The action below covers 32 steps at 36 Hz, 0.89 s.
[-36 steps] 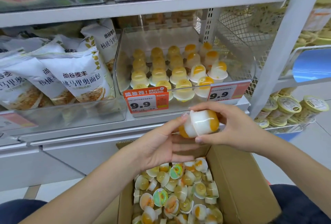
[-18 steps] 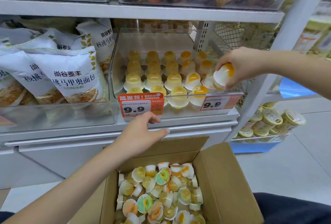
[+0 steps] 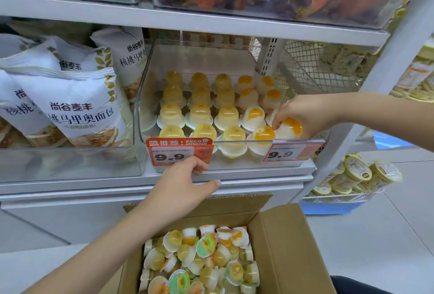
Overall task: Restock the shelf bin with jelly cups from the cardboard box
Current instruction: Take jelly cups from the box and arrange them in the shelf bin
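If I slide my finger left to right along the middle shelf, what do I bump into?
White bread bags → orange 9.9 price tag → clear shelf bin with rows of jelly cups → right hand holding a jelly cup → wire mesh basket.

shelf bin: clear glossy plastic | jelly cup in my right hand: smooth translucent plastic, shiny | cardboard box: matt brown corrugated card | bread bags: white plastic film, slight sheen | price tags: glossy printed card | shelf edge: smooth white painted metal | side basket: wire mesh
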Available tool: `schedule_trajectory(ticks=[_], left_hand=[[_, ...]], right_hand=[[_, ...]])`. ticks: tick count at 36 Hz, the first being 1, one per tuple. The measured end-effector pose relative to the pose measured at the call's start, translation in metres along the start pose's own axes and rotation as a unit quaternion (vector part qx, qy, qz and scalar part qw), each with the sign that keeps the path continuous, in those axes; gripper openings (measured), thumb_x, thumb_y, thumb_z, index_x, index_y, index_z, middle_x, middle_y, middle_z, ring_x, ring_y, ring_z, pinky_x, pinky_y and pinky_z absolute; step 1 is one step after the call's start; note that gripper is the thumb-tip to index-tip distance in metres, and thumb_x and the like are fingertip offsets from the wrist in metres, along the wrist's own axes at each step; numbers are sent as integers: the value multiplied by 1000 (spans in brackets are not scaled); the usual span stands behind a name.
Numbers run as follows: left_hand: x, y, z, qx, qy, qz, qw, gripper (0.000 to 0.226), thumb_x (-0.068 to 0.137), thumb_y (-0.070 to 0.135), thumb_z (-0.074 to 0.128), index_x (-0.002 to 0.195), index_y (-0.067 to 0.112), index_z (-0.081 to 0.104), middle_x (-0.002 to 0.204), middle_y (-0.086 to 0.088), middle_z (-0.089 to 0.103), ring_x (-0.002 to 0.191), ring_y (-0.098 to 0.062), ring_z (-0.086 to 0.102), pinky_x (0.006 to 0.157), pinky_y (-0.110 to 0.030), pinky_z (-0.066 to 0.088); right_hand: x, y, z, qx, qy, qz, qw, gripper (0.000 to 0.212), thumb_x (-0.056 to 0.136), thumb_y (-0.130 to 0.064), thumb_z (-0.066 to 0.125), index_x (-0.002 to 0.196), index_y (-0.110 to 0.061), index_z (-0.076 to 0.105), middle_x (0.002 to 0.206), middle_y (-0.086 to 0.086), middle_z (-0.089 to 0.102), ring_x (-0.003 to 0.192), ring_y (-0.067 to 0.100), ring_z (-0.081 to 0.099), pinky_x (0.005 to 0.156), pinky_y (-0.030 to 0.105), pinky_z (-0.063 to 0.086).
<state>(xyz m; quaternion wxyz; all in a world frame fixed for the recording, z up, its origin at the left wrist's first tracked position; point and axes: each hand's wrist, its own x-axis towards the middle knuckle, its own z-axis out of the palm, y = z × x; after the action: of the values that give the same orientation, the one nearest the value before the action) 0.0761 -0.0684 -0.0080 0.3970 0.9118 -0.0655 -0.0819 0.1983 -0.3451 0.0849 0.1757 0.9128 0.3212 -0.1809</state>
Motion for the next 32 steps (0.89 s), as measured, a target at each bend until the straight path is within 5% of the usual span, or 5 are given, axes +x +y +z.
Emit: schedule_trajectory(ticks=[11, 18, 23, 29, 32], left_hand=[[-1, -4, 5, 31, 19, 17, 999, 37, 82, 46, 64, 114, 33, 52, 111, 16, 55, 112, -4, 48, 87, -19, 38], [-3, -5, 9, 44, 22, 25, 998, 43, 81, 47, 64, 117, 32, 47, 114, 14, 52, 115, -6, 44, 93, -22, 38], [-4, -4, 10, 52, 26, 31, 998, 46, 81, 48, 63, 121, 30, 46, 116, 13, 50, 117, -7, 42, 94, -21, 37], [-4, -5, 11, 58, 29, 32, 997, 48, 81, 49, 63, 121, 29, 45, 117, 13, 50, 117, -7, 42, 95, -22, 37], [-4, -5, 11, 61, 28, 33, 997, 49, 81, 49, 63, 122, 29, 45, 118, 13, 49, 117, -7, 41, 95, -22, 37]], right_hand=[[4, -2, 6, -109, -10, -30, 994, 42, 85, -43, 60, 126, -39, 52, 119, -12, 53, 114, 11, 47, 72, 20, 33], [0, -7, 7, -12, 30, 22, 999, 24, 83, -23, 63, 108, -27, 64, 95, 4, 66, 77, 26, 58, 73, 36, 52], [2, -4, 13, -8, 40, 22, 999, 29, 83, -24, 63, 111, -28, 63, 97, 1, 65, 87, 26, 63, 74, 34, 51], [2, -4, 12, 0, 44, 19, 999, 28, 83, -26, 64, 111, -28, 64, 84, -7, 53, 71, 18, 48, 72, 33, 51], [-1, -4, 10, -8, 40, 3, 999, 28, 83, -27, 64, 111, -28, 64, 85, -8, 53, 79, 19, 58, 71, 30, 49]])
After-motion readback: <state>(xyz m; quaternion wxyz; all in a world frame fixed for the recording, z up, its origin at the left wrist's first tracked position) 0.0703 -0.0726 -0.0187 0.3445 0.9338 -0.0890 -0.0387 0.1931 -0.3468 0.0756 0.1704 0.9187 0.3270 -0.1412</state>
